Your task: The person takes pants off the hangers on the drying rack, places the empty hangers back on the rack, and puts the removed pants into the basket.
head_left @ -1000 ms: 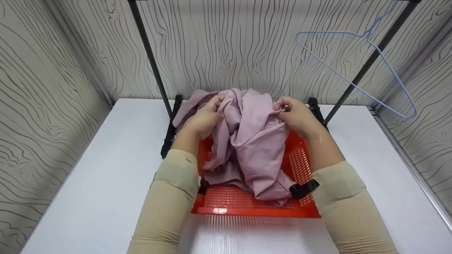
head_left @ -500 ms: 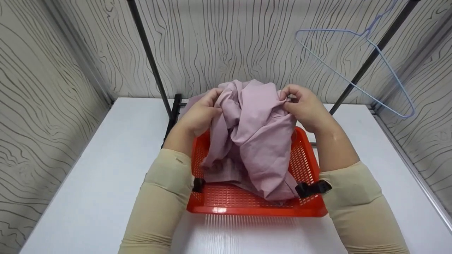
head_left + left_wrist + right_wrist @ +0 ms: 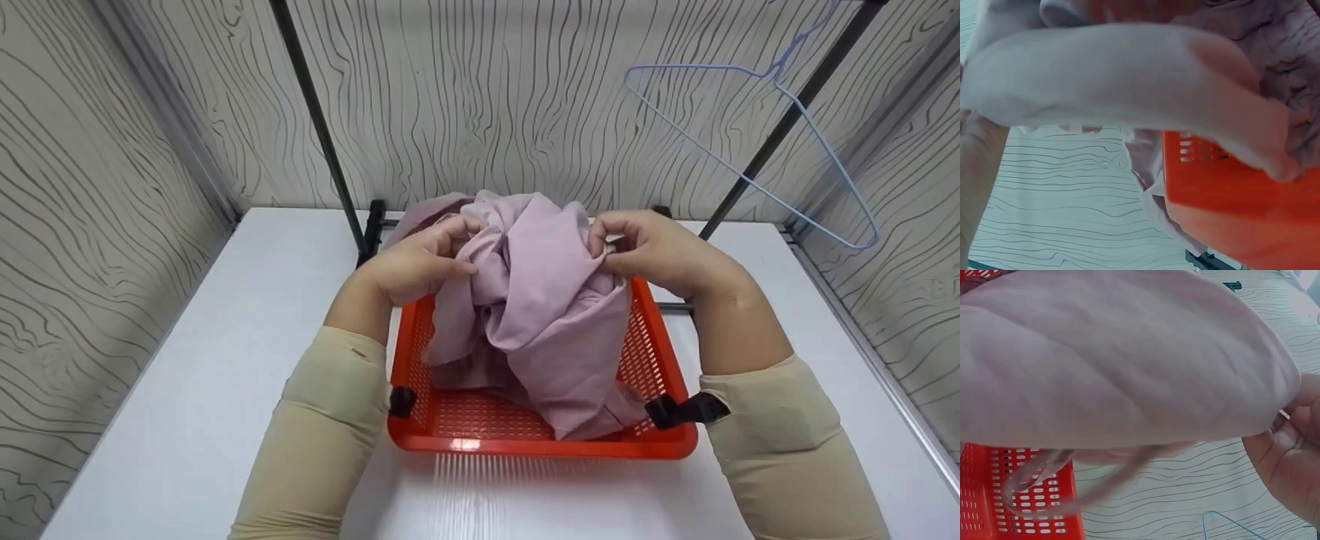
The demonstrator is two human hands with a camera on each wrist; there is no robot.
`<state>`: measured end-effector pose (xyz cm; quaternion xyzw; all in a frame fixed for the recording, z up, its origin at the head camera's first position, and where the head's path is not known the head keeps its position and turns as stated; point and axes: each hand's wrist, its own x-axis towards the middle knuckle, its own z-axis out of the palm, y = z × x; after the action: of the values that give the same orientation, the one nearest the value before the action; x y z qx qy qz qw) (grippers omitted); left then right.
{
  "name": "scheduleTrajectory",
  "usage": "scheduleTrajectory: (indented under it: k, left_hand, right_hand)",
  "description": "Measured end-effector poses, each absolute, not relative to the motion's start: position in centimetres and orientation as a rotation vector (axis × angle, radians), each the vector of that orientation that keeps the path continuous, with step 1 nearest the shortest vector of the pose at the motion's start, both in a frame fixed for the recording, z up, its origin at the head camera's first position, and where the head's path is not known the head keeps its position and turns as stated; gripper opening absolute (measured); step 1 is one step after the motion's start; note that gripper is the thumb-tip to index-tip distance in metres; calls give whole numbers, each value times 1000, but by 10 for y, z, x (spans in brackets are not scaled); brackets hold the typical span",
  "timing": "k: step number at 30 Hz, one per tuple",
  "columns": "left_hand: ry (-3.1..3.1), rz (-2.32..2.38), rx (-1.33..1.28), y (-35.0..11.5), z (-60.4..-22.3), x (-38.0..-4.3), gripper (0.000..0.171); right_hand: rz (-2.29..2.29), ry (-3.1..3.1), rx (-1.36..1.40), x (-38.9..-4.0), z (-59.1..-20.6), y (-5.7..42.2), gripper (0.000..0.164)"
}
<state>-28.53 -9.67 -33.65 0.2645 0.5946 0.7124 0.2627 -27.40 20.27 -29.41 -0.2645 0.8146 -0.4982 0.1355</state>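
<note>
A crumpled pink garment (image 3: 559, 315) hangs in loose folds from both hands over a red plastic basket (image 3: 540, 448). Its lower part lies inside the basket, and one fold reaches past the back left rim. At the garment's upper left, the left hand (image 3: 416, 259) pinches the cloth between thumb and fingers. Opposite it, the right hand (image 3: 660, 247) pinches the upper right edge. The right wrist view has a stretch of cloth (image 3: 1129, 360) drawn toward the right hand's fingertips, with a thin strap (image 3: 1095, 495) dangling below. What kind of garment it is cannot be told.
Behind the basket stands a black rack, its left post (image 3: 319, 124) and right post (image 3: 795, 112) rising from the white table (image 3: 225, 360). A light blue wire hanger (image 3: 720, 161) hangs at the right. Wood-grain-patterned walls (image 3: 480, 97) enclose the table.
Both hands rose a little with the garment, then came down again. They have drawn slightly apart, and the forearms have spread outward. More of the basket's sides now shows.
</note>
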Motion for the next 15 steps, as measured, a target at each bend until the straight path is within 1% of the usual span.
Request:
scheduleTrajectory:
  k: [3, 8, 12, 15]
  left_hand:
    - [1696, 1793, 661, -97, -337, -283, 30]
    - [1981, 1479, 545, -95, -342, -281, 15]
    - [2141, 1242, 485, -93, -348, -280, 10]
    - [2268, 1031, 508, -92, -351, -279, 7]
  right_hand:
    - [-1313, 2344, -811, -274, -298, 204, 12]
    - [-1226, 2231, -790, -276, -308, 201, 14]
    - [-1211, 2184, -699, -277, -317, 197, 26]
    - [-1163, 2195, -637, -278, -323, 194, 36]
